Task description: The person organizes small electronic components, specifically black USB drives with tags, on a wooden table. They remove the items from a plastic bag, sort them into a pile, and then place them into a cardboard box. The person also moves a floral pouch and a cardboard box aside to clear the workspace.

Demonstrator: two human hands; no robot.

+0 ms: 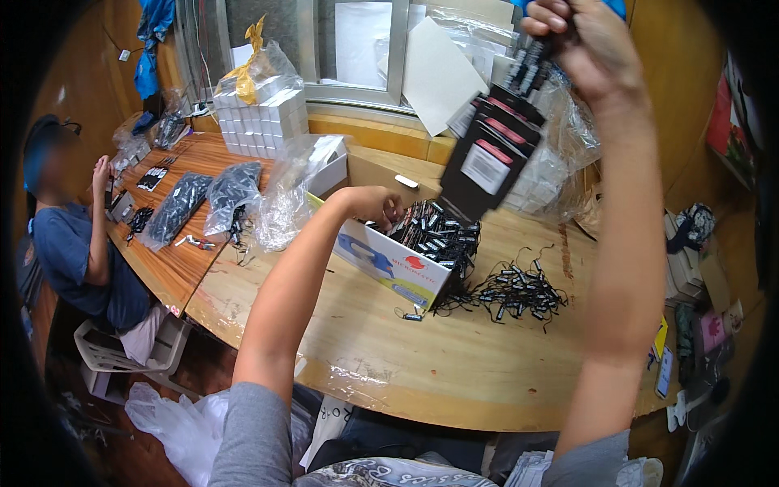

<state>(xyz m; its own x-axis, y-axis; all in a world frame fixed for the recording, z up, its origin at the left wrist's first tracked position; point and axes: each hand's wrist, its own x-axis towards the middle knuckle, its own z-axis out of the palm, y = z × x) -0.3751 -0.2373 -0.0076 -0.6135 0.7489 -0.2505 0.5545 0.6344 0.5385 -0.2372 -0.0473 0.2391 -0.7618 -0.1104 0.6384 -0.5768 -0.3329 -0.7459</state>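
Observation:
My right hand [580, 36] is raised at the upper right, its fingers closed round the cords of a bunch of black hang tags [487, 158]. The tags hang tilted below it, with red marks and a white label on the front one. My left hand [375, 204] is at the left side of an open cardboard box [385, 264], fingers curled down inside its rim; what they grip is hidden. Black tag cords [438, 231] with small black-and-white locks fill the box and spill over its right end. A loose pile of similar cords [523, 292] lies on the table beside it.
A person [73, 227] sits at the left by the table [349, 357]. Filled plastic bags [182, 207] lie nearby. Stacked white boxes [260, 122] stand by the window. Clear plastic wrapping [560, 154] is behind the tags. A phone [664, 373] rests at the right edge.

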